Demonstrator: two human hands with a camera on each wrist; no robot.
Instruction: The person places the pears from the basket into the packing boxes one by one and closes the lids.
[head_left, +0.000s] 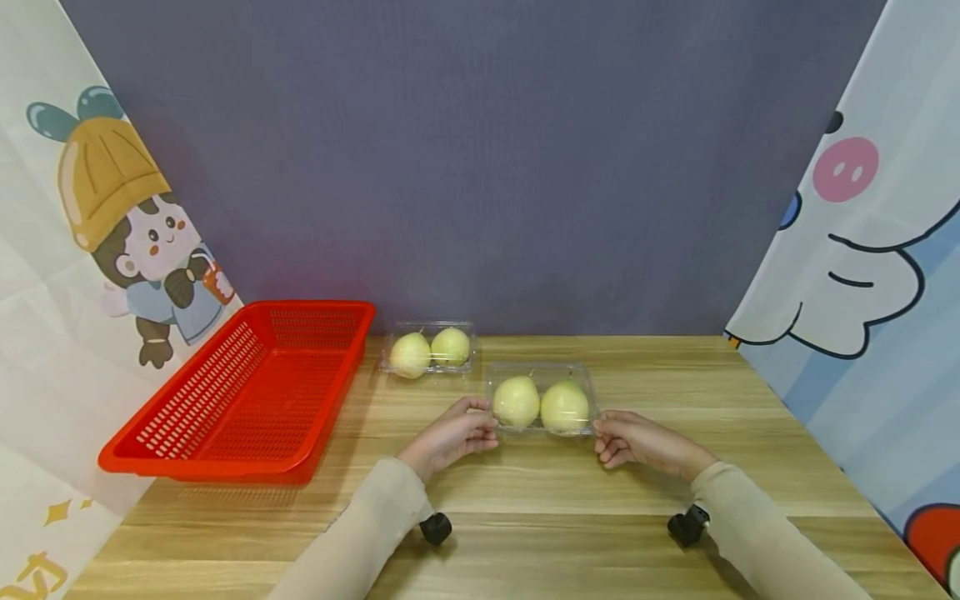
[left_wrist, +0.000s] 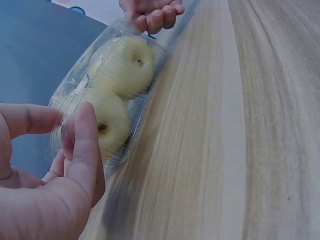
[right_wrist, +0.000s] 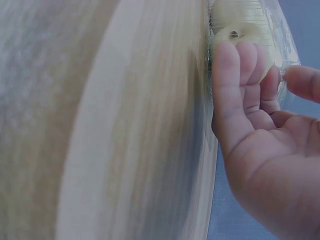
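Note:
A clear plastic clamshell box (head_left: 542, 372) with two round, pale yellow pears (head_left: 517, 402) inside stands at the middle of the table. My left hand (head_left: 452, 435) pinches its near left corner between thumb and index finger, the other fingers curled below. At the near right corner, my right hand (head_left: 647, 444) pinches the rim the same way. The left wrist view shows the lid lying over the pears (left_wrist: 126, 67); in the right wrist view my fingers (right_wrist: 227, 75) partly cover the near pear. Whether the lid is fully latched cannot be seen.
A second clear box (head_left: 442, 369) with two more pears (head_left: 410, 356) sits behind and to the left, near the grey back wall (head_left: 525, 167). The red slotted basket (head_left: 217, 468) stands at the left of the wooden table (head_left: 555, 533). Printed cloths hang at both sides.

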